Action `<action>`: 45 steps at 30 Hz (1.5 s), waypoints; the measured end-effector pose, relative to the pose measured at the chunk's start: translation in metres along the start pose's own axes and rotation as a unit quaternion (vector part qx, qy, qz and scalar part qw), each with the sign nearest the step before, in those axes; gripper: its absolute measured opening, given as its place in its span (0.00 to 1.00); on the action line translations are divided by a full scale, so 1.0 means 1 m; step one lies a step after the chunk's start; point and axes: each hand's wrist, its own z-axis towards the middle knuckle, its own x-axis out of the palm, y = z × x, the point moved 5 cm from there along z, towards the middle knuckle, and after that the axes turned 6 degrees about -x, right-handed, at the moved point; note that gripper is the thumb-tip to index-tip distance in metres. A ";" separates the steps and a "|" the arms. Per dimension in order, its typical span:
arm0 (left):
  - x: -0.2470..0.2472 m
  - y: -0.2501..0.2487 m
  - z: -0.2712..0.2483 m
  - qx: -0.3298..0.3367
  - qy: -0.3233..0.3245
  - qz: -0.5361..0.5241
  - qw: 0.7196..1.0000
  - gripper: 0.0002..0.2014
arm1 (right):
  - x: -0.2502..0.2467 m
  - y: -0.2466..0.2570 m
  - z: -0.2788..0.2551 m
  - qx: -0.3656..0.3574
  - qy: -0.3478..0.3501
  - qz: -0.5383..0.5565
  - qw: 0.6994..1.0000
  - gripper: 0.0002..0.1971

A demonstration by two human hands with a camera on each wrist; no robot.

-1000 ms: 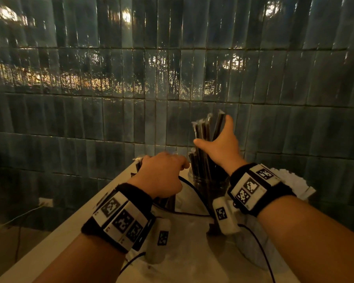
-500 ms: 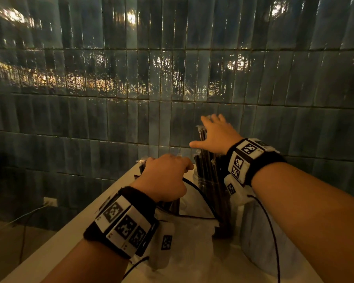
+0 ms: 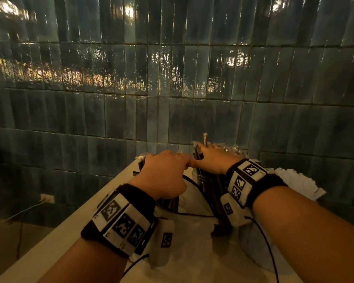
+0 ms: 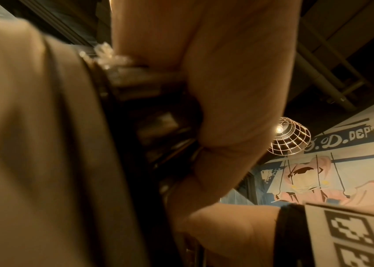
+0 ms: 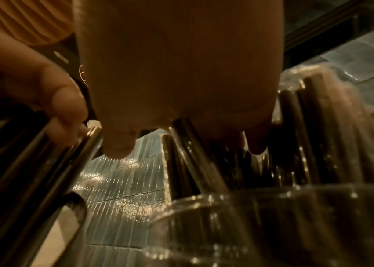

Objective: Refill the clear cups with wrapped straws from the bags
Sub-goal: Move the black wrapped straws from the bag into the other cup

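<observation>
While two cups point(image 5: 272, 207) hold straws point(image 5: 195, 153), left hand point(image 3: 164, 176) grips, right hand point(image 3: 215, 162) presses flat.

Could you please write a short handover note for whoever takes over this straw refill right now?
Left hand: curled round a bunch of dark wrapped straws standing in the left clear plastic cup.
Right hand: flat, fingers straight, pressing on the tops of the dark wrapped straws in the right clear plastic cup.
Done: both cups hold straws; the right one looks full.
Left: settle both bunches, then let go. No bags can be made out.
</observation>
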 end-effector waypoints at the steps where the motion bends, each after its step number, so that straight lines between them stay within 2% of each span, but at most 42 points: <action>1: 0.000 0.001 -0.001 0.001 0.000 0.000 1.000 0.25 | -0.001 -0.001 -0.001 0.002 -0.012 0.034 0.999 0.49; 4: -0.001 0.002 -0.002 0.001 0.005 0.000 1.000 0.27 | -0.013 0.002 -0.002 -0.015 -0.124 0.097 0.987 0.49; 6: -0.002 0.002 -0.002 0.000 0.003 -0.001 1.000 0.28 | -0.025 0.011 -0.002 -0.067 -0.205 0.054 0.975 0.46; 7: -0.002 0.002 -0.002 0.000 0.002 -0.002 1.000 0.28 | -0.027 0.017 0.000 -0.094 -0.222 0.007 0.971 0.44; 9: -0.002 0.002 -0.002 -0.001 0.001 -0.005 1.000 0.28 | -0.025 0.023 0.006 -0.113 -0.210 -0.096 0.966 0.40; 12: -0.001 0.002 -0.003 -0.002 0.001 -0.005 1.000 0.28 | -0.012 0.011 0.014 -0.055 -0.150 -0.169 0.972 0.37; 14: -0.001 0.004 -0.003 -0.004 0.003 -0.009 1.000 0.28 | -0.006 0.000 0.014 -0.019 -0.123 -0.169 0.978 0.34; 18: -0.002 0.005 -0.002 -0.008 0.011 -0.010 1.000 0.28 | -0.003 -0.005 0.010 0.007 -0.112 -0.151 0.982 0.31; 22: -0.002 0.003 -0.003 -0.008 0.013 -0.001 1.000 0.29 | 0.000 -0.004 0.008 0.019 -0.085 -0.073 0.994 0.33; 25: -0.003 0.002 -0.003 -0.011 0.017 -0.001 1.000 0.29 | 0.001 -0.004 0.008 0.010 -0.061 -0.058 0.996 0.35; 28: -0.003 0.002 -0.004 -0.009 0.015 -0.001 1.000 0.28 | -0.001 -0.003 0.006 -0.010 -0.094 -0.079 0.992 0.29; 34: -0.003 0.001 -0.004 -0.006 0.005 -0.001 1.000 0.28 | -0.003 0.000 -0.001 -0.074 -0.145 -0.106 0.981 0.24; 41: -0.003 0.001 -0.003 -0.013 0.009 0.008 1.000 0.28 | -0.009 0.001 -0.009 -0.094 -0.117 -0.064 0.987 0.10; 45: -0.002 0.001 -0.003 -0.012 0.012 0.011 1.000 0.28 | -0.009 0.009 -0.016 -0.117 -0.110 -0.019 0.987 0.11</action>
